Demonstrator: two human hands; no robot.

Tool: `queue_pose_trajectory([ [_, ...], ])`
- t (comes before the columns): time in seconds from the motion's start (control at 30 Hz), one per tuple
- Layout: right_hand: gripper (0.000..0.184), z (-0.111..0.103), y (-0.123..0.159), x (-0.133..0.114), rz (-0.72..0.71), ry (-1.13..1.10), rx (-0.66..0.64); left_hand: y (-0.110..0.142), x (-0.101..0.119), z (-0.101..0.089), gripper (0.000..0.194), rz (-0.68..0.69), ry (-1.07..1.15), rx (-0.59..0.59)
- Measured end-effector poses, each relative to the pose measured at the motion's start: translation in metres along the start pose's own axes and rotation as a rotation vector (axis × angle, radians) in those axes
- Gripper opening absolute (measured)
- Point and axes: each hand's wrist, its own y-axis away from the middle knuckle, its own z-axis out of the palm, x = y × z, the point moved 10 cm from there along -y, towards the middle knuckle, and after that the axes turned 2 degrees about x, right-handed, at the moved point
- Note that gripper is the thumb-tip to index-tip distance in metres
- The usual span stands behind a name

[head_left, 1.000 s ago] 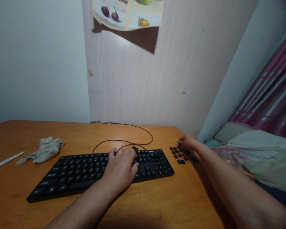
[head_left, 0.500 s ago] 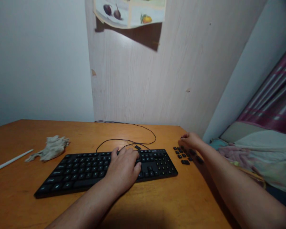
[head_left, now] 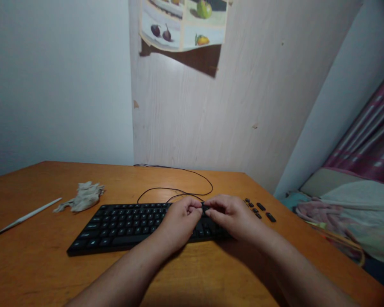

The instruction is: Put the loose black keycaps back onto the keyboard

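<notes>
A black keyboard [head_left: 128,224] lies on the wooden desk, with white-marked keys. My left hand [head_left: 180,222] rests over its right-hand part, fingers curled in and thumb against them. Opposite it, my right hand [head_left: 233,216] is above the number-pad end, thumb and fingers drawn together. The fingertips of both hands nearly meet over the upper keys. Whatever small thing they pinch is too dark and covered to make out. Several loose black keycaps [head_left: 270,217] lie to the right of the keyboard, partly hidden behind my right hand.
Behind the keyboard a thin black cable [head_left: 179,190] loops across the desk [head_left: 198,273]. A crumpled grey-white cloth [head_left: 87,197] and a white pen-like stick [head_left: 35,212] lie at the left. A wall stands at the back; bedding [head_left: 348,213] is beyond the right edge.
My right hand has come left from the loose keycaps to the keyboard. My left hand has curled its fingers toward it. The view has shifted slightly.
</notes>
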Motion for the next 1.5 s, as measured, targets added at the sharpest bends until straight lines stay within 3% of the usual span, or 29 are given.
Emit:
queue_pose_trajectory([
  [0.17, 0.019, 0.011, 0.007, 0.0, -0.014, -0.048, 0.058, 0.003, -0.014, 0.008, 0.013, -0.193, 0.322, -0.007],
  [0.43, 0.017, 0.02, 0.015, 0.012, 0.108, -0.263, 0.088, 0.005, -0.022, 0.007, 0.013, -0.27, 0.369, 0.022],
  [0.57, 0.01, 0.023, 0.017, 0.017, 0.13, -0.311, 0.064, 0.005, -0.021, 0.008, 0.013, -0.26, 0.353, 0.008],
  [0.83, 0.014, 0.023, 0.018, 0.027, 0.168, -0.373, 0.109, 0.006, -0.019, 0.01, 0.017, -0.266, 0.378, -0.016],
  [1.07, 0.012, 0.021, 0.019, 0.015, 0.099, -0.286, 0.071, 0.005, -0.017, 0.007, 0.01, -0.245, 0.364, 0.004],
  [1.2, 0.02, 0.009, 0.02, -0.003, -0.039, -0.166, 0.089, 0.005, -0.013, 0.004, 0.006, -0.212, 0.32, 0.014],
  [1.3, 0.023, 0.006, 0.021, -0.016, -0.148, -0.064, 0.088, 0.004, -0.014, 0.004, 0.01, -0.194, 0.296, 0.02],
  [1.5, 0.014, 0.004, 0.023, -0.022, -0.168, 0.024, 0.094, 0.002, -0.014, 0.008, 0.016, -0.155, 0.243, -0.004],
])
